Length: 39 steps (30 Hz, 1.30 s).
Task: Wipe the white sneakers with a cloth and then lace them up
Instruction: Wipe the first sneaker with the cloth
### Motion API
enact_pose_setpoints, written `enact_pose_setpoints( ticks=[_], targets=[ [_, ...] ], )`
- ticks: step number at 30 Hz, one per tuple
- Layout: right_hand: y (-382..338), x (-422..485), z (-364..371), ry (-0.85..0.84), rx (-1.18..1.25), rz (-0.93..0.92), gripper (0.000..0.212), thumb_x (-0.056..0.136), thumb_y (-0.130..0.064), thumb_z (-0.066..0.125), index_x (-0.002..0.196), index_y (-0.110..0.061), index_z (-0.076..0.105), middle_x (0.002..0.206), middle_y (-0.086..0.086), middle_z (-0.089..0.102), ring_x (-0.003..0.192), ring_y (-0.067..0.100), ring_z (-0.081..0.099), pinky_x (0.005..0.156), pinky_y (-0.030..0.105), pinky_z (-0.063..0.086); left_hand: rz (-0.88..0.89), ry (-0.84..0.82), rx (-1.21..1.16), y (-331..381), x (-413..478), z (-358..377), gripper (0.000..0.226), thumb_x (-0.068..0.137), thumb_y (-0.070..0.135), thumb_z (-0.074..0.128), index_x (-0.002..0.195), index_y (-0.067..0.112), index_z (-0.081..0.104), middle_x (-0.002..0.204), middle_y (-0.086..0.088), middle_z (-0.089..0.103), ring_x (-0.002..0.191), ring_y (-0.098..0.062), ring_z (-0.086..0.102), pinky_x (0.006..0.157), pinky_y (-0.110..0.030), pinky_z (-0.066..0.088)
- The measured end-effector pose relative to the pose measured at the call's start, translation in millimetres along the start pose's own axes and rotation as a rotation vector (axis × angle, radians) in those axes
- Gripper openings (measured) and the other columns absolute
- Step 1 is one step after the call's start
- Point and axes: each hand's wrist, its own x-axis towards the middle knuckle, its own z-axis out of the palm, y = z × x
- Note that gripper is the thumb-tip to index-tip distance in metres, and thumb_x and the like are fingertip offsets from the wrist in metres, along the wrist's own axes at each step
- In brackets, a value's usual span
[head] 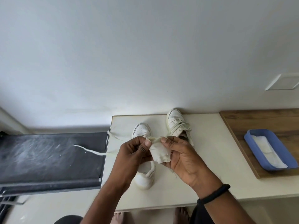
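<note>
Trainee: Cloth location, please, taking twelve o'clock as the wall side of the table.

Observer: Head view. The cloth (pixel 160 152) is held in the air over the middle of the table (pixel 210 159), directly above the near sneaker (pixel 144 177). The left hand (pixel 134 154) pinches its top edge between thumb and forefinger. The right hand (pixel 182 157) pinches the same edge close beside it, and the rest of the cloth hangs bunched against that palm. Neither hand is free.

Trainee: And the shoes?

Observer: The near sneaker stands upright with its toe toward twelve, its middle hidden under the hands. The far sneaker (pixel 175 123) stands at one o'clock by the wall, its laces slack. A loose lace (pixel 90 150) trails off the table edge at nine o'clock. A blue tray (pixel 248 138) sits on a wooden board (pixel 258 120) at three o'clock.

Trainee: Handling notes?

Observer: Judgement only. The cloth looks thin, limp and light. It should fold into a pad over the fingers, gripped by a bunched edge. The sneaker looks light but stiff at the sole and heel. Steady it at the heel collar, at six o'clock, while the other hand wipes. Pushed unsupported, it may slide on the smooth table. The lace is floppy, so take it by the tip.
</note>
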Motion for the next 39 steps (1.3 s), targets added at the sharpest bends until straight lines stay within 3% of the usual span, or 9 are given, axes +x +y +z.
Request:
enact_pose_setpoints(
  ticks=[6, 10, 14, 16, 18, 24, 27, 32, 39],
  targets=[
    [9.2, -6.5, -8.1, -0.161, -0.024, 0.181, 0.029, 0.081, -0.010, 0.077, 0.109, -0.004, 0.075, 0.115, 0.017, 0.072, 0.099, 0.025, 0.071, 0.074, 0.037, 0.061, 0.030, 0.017, 0.153, -8.0, -7.3, -6.3, 0.022, 0.091, 0.021, 0.067, 0.087, -0.001, 0.070, 0.087, -0.022, 0.076, 0.081, -0.032, 0.076, 0.075, -0.037, 0.061],
    [17.2, -3.5, -13.1, -0.072, 0.092, 0.163, 0.037, 0.078, -0.006, 0.071, 0.115, 0.000, 0.069, 0.117, 0.020, 0.071, 0.103, 0.030, 0.070, 0.072, 0.036, 0.061, 0.015, 0.178, 0.310, -24.8, -4.7, -10.6, 0.020, 0.093, 0.026, 0.068, 0.087, 0.008, 0.075, 0.081, -0.010, 0.078, 0.080, -0.026, 0.075, 0.083, -0.043, 0.061],
    [19.8, 4.6, -26.3, 0.166, 0.151, -0.014, 0.036, 0.084, -0.005, 0.068, 0.120, -0.001, 0.065, 0.118, 0.023, 0.070, 0.105, 0.035, 0.069, 0.066, 0.033, 0.062, 0.193, 0.226, 1.133, -62.4, -9.3, -14.3, 0.038, 0.091, 0.060, 0.059, 0.086, 0.024, 0.070, 0.087, 0.008, 0.072, 0.089, -0.019, 0.068, 0.076, -0.040, 0.052],
    [23.4, 6.2, -34.9, 0.298, 0.106, -0.082, 0.023, 0.088, -0.002, 0.067, 0.110, -0.007, 0.069, 0.108, 0.014, 0.073, 0.094, 0.029, 0.070, 0.058, 0.028, 0.059, 0.105, 0.095, 1.594, -80.0, -14.7, -5.2, 0.060, 0.082, 0.081, 0.042, 0.100, 0.028, 0.065, 0.105, 0.011, 0.064, 0.108, -0.018, 0.059, 0.085, -0.041, 0.044],
    [29.4, 7.1, -42.2, 0.365, 0.083, -0.108, 0.019, 0.088, 0.000, 0.068, 0.103, -0.012, 0.071, 0.105, 0.010, 0.072, 0.093, 0.027, 0.070, 0.055, 0.027, 0.058, -0.001, 0.029, 1.747, -89.4, -13.9, 3.7, 0.058, 0.087, 0.076, 0.043, 0.112, 0.026, 0.058, 0.115, 0.008, 0.060, 0.120, -0.019, 0.052, 0.092, -0.040, 0.036],
    [42.6, 9.6, -52.0, 0.394, 0.071, -0.128, 0.022, 0.089, 0.003, 0.067, 0.098, -0.017, 0.073, 0.105, 0.006, 0.073, 0.094, 0.025, 0.070, 0.055, 0.026, 0.057, 0.055, 0.077, 1.673, -89.3, 2.0, 1.8, 0.024, 0.098, 0.047, 0.052, 0.098, 0.023, 0.054, 0.110, 0.004, 0.061, 0.114, -0.022, 0.055, 0.077, -0.036, 0.031],
    [43.0, 9.3, -51.6, 0.396, 0.024, -0.174, 0.023, 0.089, 0.005, 0.066, 0.093, -0.015, 0.075, 0.098, 0.005, 0.076, 0.099, 0.030, 0.071, 0.060, 0.029, 0.061, 0.105, 0.155, 1.296, -75.4, 3.5, -10.5, 0.030, 0.090, 0.040, 0.069, 0.083, 0.017, 0.052, 0.093, -0.006, 0.067, 0.095, -0.033, 0.062, 0.068, -0.034, 0.038],
    [27.5, -2.3, -39.8, 0.330, 0.067, -0.175, 0.022, 0.093, 0.005, 0.060, 0.108, -0.006, 0.072, 0.118, 0.018, 0.073, 0.111, 0.036, 0.069, 0.082, 0.038, 0.060, -0.011, 0.169, 0.450, -29.3, -14.6, -28.8, 0.019, 0.089, 0.033, 0.077, 0.096, 0.016, 0.076, 0.086, 0.001, 0.078, 0.080, -0.014, 0.071, 0.074, -0.033, 0.052],
    [-22.5, -65.2, -3.9, 0.092, -0.091, -0.372, 0.028, 0.091, -0.002, 0.059, 0.112, -0.011, 0.075, 0.116, 0.009, 0.075, 0.111, 0.027, 0.070, 0.083, 0.033, 0.061, 0.104, 0.011, 0.255, 4.4, -61.9, -22.1, 0.031, 0.088, 0.037, 0.073, 0.100, 0.009, 0.075, 0.088, -0.011, 0.074, 0.081, -0.019, 0.064, 0.076, -0.035, 0.050]
  ],
)
